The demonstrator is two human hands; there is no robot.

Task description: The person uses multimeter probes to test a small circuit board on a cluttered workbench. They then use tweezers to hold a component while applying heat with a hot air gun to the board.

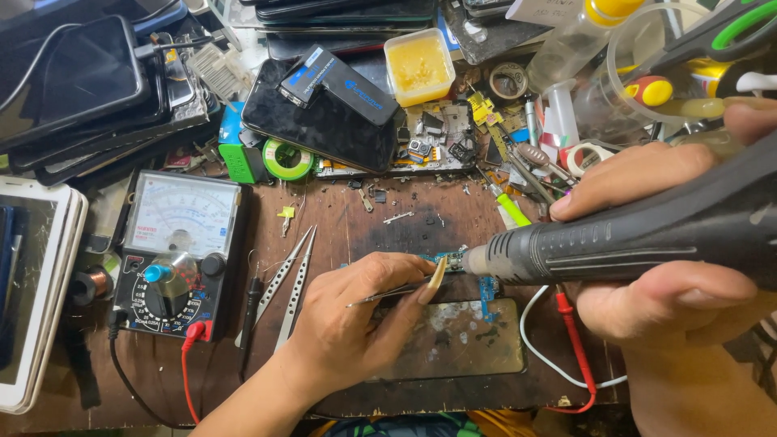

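Rework on a small circuit board [453, 260] is the step in hand, as I judge it. The board lies near the middle of the wooden tabletop [340, 218], just beyond a worn metal plate [453, 338]. The right hand [664, 235] is wrapped around a thick dark hot-air handpiece [631, 235], its metal nozzle levelled at the board's right edge. The left hand [356, 316] pinches fine tweezers [396, 291] between thumb and fingers, tips reaching toward the same spot on the board — whether they already grip a part is too small to tell.

To the left sit an analog multimeter [180, 255] with red and black leads, and two spare tweezers [287, 283] lying side by side. Farther off, a dark phone [324, 121] lies face up with a small black box on it, beside a tub of yellow flux [418, 65].

The next move seems to call for a steady nozzle held close over the joint and a light, exact grip from the tweezers — no sideways push, lest neighbouring parts shift.
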